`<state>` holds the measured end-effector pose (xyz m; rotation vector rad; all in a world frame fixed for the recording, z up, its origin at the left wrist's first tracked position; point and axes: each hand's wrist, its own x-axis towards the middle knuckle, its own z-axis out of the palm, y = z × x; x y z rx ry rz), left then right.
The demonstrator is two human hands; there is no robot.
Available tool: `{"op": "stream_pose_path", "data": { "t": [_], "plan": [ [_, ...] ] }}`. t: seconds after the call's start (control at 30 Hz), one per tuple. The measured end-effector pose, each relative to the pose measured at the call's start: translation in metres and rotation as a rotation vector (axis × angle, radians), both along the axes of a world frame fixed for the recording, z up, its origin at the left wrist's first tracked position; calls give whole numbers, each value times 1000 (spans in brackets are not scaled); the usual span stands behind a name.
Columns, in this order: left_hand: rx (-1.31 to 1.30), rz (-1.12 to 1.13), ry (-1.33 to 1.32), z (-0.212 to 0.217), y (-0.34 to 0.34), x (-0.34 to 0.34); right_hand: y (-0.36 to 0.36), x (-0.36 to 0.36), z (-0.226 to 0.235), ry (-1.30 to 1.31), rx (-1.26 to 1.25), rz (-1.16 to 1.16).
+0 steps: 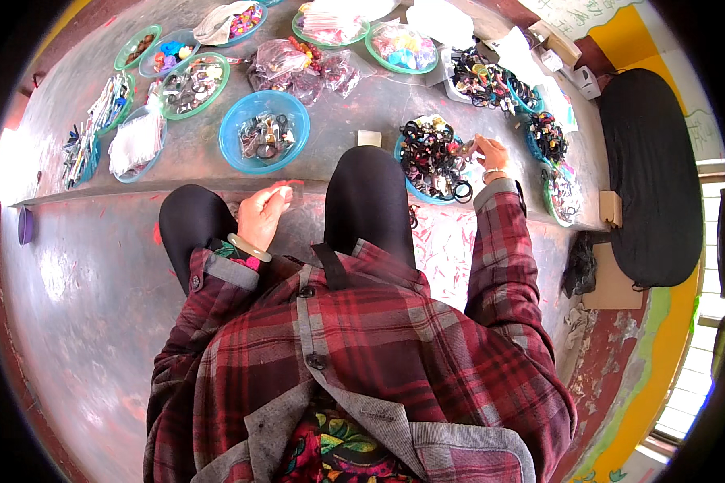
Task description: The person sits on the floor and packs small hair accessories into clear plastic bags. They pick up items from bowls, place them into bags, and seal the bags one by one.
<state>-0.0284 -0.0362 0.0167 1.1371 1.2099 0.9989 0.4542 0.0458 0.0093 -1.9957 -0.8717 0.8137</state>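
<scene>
My left hand [262,217], a pale bangle at its wrist, is closed beside my left knee. Between thumb and fingers it pinches a small clear plastic bag [297,194] with a reddish edge. My right hand [492,155] is at the right rim of a blue basin [400,153] on the raised ledge. Heaped in that basin are black hair ties [433,157], several with small ornaments. The right fingers are closed on a small greyish piece [466,148] at the heap's edge, which looks like a hair tie; its details are too small to tell.
A larger blue basin [227,133] of small accessories stands left of centre. Behind it lie plastic bags [278,66]. Other bowls hold colourful pieces, sticks and white packets [137,141]. More hair ties fill a tray [459,95] at the right, near a black oval board [651,177].
</scene>
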Motion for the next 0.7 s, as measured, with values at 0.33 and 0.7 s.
{"op": "stream_pose_path", "data": {
  "t": [0.33, 0.7],
  "plan": [
    [4, -29, 39, 5, 0, 1, 2, 15, -5, -264, 91, 277],
    [8, -28, 52, 8, 0, 1, -16, 2, -4, 577, 279, 184]
  ]
}}
